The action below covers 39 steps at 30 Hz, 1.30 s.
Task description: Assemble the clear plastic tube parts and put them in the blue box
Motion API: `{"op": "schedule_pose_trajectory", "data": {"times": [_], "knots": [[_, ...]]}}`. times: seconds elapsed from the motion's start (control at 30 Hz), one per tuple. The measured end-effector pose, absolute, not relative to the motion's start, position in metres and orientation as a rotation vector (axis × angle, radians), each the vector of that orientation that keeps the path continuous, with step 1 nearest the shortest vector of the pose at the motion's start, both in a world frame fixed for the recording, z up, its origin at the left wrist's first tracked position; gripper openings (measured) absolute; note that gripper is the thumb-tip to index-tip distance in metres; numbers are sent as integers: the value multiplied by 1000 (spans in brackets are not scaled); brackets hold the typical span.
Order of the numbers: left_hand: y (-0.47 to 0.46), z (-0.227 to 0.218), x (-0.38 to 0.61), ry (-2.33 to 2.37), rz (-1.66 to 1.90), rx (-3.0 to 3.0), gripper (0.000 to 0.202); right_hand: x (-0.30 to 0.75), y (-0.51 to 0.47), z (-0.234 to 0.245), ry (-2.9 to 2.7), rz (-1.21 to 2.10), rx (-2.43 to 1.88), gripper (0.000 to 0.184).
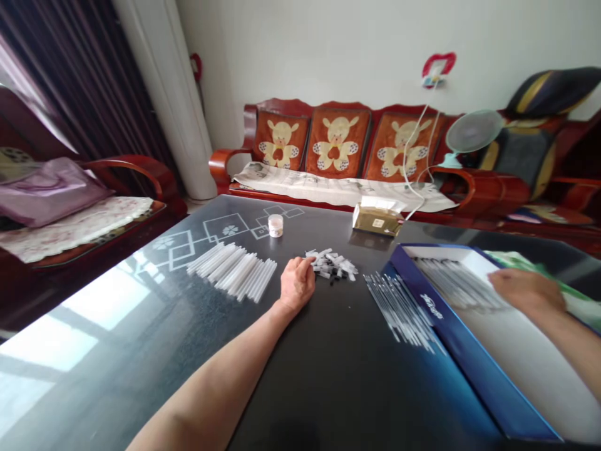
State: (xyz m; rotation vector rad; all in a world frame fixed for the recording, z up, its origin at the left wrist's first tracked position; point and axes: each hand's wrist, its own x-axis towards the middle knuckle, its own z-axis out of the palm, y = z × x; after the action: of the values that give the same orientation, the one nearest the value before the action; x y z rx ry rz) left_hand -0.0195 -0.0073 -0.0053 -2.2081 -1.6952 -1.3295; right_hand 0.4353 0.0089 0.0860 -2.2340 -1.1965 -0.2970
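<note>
My left hand (297, 282) rests on the dark glossy table (328, 376), fingers curled at the edge of a small pile of white caps (333, 264); what it pinches is hidden. My right hand (526, 289) lies inside a blue-rimmed box (469, 351), fingers down on a row of clear thin tubes (451, 285) and blurred. A fan of thin refills (401, 307) lies on the table between the hands. A row of white tubes (235, 269) lies left of my left hand.
A small white jar (275, 225) and a tan carton (377, 218) stand toward the table's far edge. Behind is a red wooden sofa (338, 144) with newspaper, a small fan (472, 131) and a chair at left.
</note>
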Motion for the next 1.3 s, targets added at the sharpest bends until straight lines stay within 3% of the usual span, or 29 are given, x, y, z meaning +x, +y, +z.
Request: {"op": "schedule_pose_trajectory", "data": {"times": [0.13,0.27,0.4,0.53,0.7,0.97,1.3], "knots": [[-8,-4,-20,-1718,-1300,-2229,29,398,8,111,-1216,-121,-2412,9],[-9,-3,-21,-1695,-1224,-2271,30,310,-21,122,-1468,-150,-2037,14],[-10,-2,-21,-1716,-1111,-2302,31,222,-55,86,-1745,24,-1653,17],[-11,-1,-20,-1724,-1041,-2311,31,173,-71,26,-1795,209,-1575,23],[-13,1,-18,-1748,-920,-2348,30,158,-75,-10,-1791,37,-1533,26],[-26,17,-31,-1660,-762,-2463,35,150,-79,-6,-1778,-32,-1610,21],[-79,10,-92,-2017,-357,-2194,47,147,-80,-4,-1767,-2,-1673,14]]}}
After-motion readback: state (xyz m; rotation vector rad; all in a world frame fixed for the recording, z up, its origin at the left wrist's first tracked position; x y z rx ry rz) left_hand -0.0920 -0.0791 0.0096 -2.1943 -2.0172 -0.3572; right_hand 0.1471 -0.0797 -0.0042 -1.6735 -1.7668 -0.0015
